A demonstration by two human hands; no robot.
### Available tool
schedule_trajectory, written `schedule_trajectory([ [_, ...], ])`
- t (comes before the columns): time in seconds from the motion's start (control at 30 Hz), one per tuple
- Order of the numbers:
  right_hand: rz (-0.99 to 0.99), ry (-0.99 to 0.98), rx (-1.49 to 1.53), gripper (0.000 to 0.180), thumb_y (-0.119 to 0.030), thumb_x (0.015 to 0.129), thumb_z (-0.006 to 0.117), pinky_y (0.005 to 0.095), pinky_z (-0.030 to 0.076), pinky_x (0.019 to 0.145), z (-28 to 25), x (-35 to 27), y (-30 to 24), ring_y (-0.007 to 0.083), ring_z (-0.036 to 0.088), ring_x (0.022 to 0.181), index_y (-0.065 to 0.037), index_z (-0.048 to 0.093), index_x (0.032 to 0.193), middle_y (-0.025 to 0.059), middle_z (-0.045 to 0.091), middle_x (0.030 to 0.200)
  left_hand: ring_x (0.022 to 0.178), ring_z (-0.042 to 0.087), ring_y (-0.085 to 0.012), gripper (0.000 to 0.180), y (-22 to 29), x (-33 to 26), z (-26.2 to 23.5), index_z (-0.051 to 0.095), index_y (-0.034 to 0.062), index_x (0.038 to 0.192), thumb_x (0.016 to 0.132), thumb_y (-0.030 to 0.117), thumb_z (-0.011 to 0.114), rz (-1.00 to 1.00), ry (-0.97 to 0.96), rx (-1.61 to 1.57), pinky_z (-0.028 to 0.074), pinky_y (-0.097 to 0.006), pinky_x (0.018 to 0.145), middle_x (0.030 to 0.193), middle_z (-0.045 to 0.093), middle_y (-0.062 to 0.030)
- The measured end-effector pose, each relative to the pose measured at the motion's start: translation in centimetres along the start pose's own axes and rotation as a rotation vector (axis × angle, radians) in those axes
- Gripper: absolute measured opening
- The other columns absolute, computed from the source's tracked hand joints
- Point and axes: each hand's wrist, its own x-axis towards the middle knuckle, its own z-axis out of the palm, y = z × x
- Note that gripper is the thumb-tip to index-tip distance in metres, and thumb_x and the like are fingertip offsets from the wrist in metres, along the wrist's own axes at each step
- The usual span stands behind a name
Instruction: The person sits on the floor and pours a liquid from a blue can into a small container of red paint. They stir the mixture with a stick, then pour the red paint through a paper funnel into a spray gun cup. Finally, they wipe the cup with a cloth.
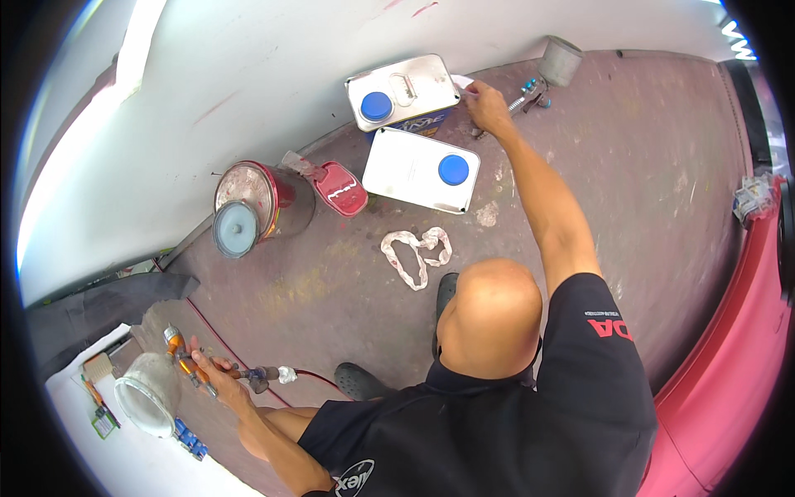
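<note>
My left hand (217,378) is closed around an orange spray gun (187,361), with a hose fitting (263,374) and a dark red hose running off to the right. My right hand (487,106) is stretched far forward beside a metal can (431,74) with a blue cap. Its fingers are pinched at a thin white piece (462,81), partly hidden by the can's corner. A second rectangular can (414,176), white-topped and also blue-capped, stands nearer. Right of my hand, another spray gun (528,96) with blue knobs lies by a grey cup (561,60).
Left of the cans stand a red cup (341,189), a paint-stained tin (248,189) and a round grey-blue lid (236,229). Twisted masking tape (412,255) lies on the floor. A whitish pot (147,396) is at lower left. A red car panel (729,356) curves along the right.
</note>
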Motion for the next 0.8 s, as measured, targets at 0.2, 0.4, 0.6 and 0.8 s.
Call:
schedule_trajectory([
  [0.2, -0.514, 0.601, -0.120, 0.019, -0.009, 0.098, 0.069, 0.0497, 0.056, 0.097, -10.1, -9.4, -3.0, 0.0409, 0.071, 0.109, -0.004, 0.071, 0.117, 0.0183, 0.076, 0.114, 0.053, 0.048, -0.0024, 0.052, -2.8, 1.4, 0.2, 0.056, 0.0031, 0.148, 0.113, 0.041, 0.061, 0.056, -0.068, -0.091, 0.039, -0.021, 0.043, 0.144, 0.069, -0.0094],
  [0.4, -0.523, 0.976, -0.067, 0.016, -0.011, 0.105, 0.068, 0.0383, 0.057, 0.084, -18.7, -18.9, -7.1, 0.0248, 0.072, 0.096, 0.000, 0.066, 0.117, 0.0137, 0.075, 0.106, 0.058, 0.047, -0.0024, 0.042, -5.1, 1.1, 3.5, 0.061, -0.0003, 0.142, 0.112, 0.029, 0.064, 0.089, -0.200, -0.121, 0.037, -0.021, 0.047, 0.124, 0.074, -0.0086],
  [0.6, -0.021, 0.830, 0.276, 0.019, -0.020, 0.111, 0.067, 0.0234, 0.047, 0.066, -22.3, -23.4, -5.0, 0.0072, 0.057, 0.073, -0.002, 0.063, 0.116, -0.0008, 0.063, 0.089, 0.091, 0.066, -0.0149, 0.037, -6.7, 1.0, 5.1, 0.070, -0.0014, 0.136, 0.111, 0.026, 0.066, 0.088, -0.393, 0.004, 0.055, -0.032, 0.083, 0.128, 0.075, -0.0085],
  [0.8, -0.362, 0.599, 0.181, 0.018, -0.012, 0.108, 0.071, 0.0265, 0.050, 0.081, -21.7, -34.8, -25.2, 0.0094, 0.061, 0.090, 0.000, 0.063, 0.119, 0.0019, 0.066, 0.096, 0.121, 0.070, -0.0343, 0.044, -14.0, -1.1, 7.2, 0.070, -0.0011, 0.128, 0.084, 0.001, 0.074, 0.481, -0.589, -0.078, 0.053, -0.043, 0.104, 0.128, 0.074, -0.0205],
])
